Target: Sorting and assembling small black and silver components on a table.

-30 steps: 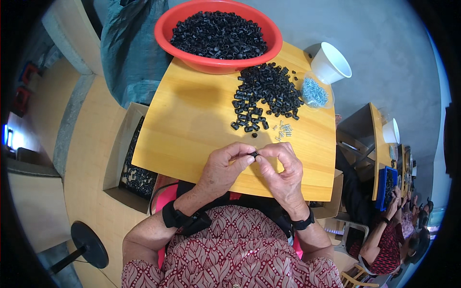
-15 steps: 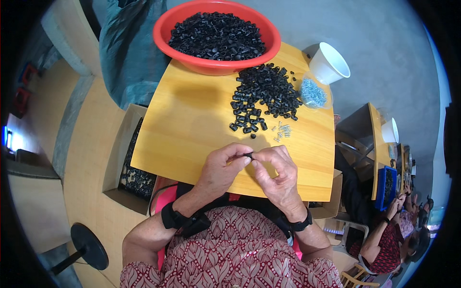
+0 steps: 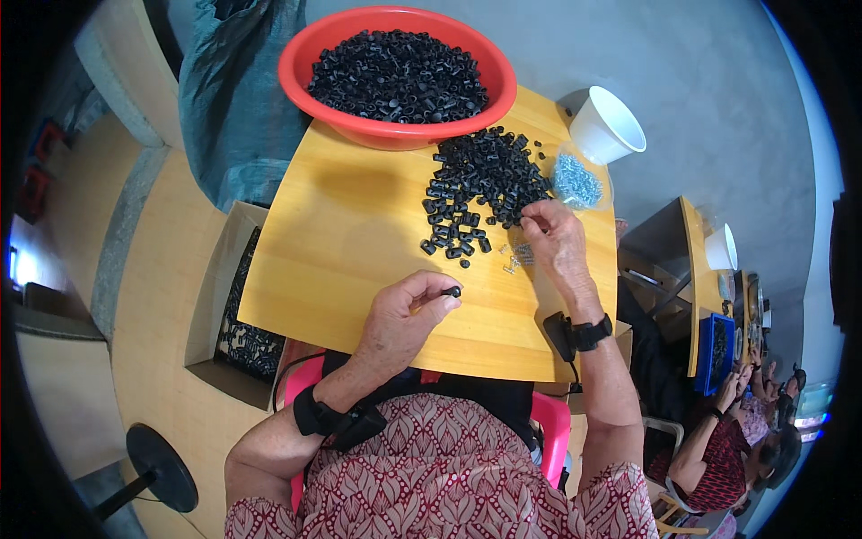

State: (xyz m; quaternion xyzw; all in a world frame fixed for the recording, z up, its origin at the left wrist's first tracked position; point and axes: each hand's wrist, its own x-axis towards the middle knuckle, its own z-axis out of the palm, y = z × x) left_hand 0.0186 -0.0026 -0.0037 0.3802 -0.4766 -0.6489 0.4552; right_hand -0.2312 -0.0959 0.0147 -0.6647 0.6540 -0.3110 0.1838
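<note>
Black part point(image 3: 453, 292) in left hand point(image 3: 404, 314) grip, seemingly pointing rightward.

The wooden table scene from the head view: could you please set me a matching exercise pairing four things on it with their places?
Things:
1. round red plastic basin
2. white plastic cup
3. left hand
4. right hand

Places:
A. lying on its side at the far right corner
B. pinching one small black part
C. far edge, full of black parts
D. reaching to the small metal screws

Pairs: 1-C, 2-A, 3-B, 4-D
</note>
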